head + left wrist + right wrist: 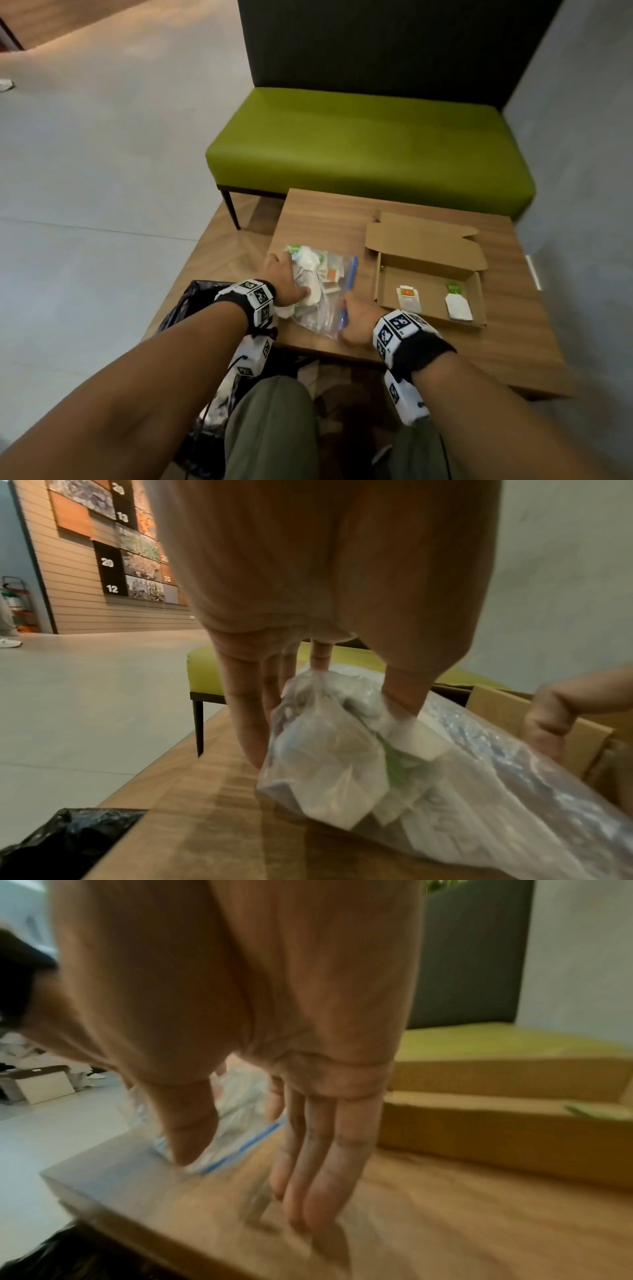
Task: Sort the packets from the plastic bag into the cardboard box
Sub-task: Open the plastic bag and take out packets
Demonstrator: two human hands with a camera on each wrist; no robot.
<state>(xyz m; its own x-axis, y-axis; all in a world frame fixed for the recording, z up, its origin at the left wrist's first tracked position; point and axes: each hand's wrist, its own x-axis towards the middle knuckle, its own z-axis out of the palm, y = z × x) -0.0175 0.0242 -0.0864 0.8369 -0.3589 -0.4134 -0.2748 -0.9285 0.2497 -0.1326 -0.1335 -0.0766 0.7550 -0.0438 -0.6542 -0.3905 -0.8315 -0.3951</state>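
A clear zip plastic bag [322, 291] full of white, green and orange packets lies on the wooden table [329, 216], near its front left corner. My left hand [286, 277] holds the bag's left end, with its fingers [246, 718] straight down along the far side and the thumb pressed into the plastic. My right hand [356, 318] sits at the bag's blue zip edge; its thumb touches that edge while its fingers [325, 1164] point straight down at the table. To the right stands the open cardboard box [428, 270], with an orange-tagged packet [407, 298] and a green-tagged packet [457, 303] inside.
A black bin bag [191, 308] hangs off the table's left front corner by my knee. Behind the table is a green bench [370, 147] with a dark back. A grey wall runs along the right side, and the box's lid flap [424, 240] lies open toward the bench.
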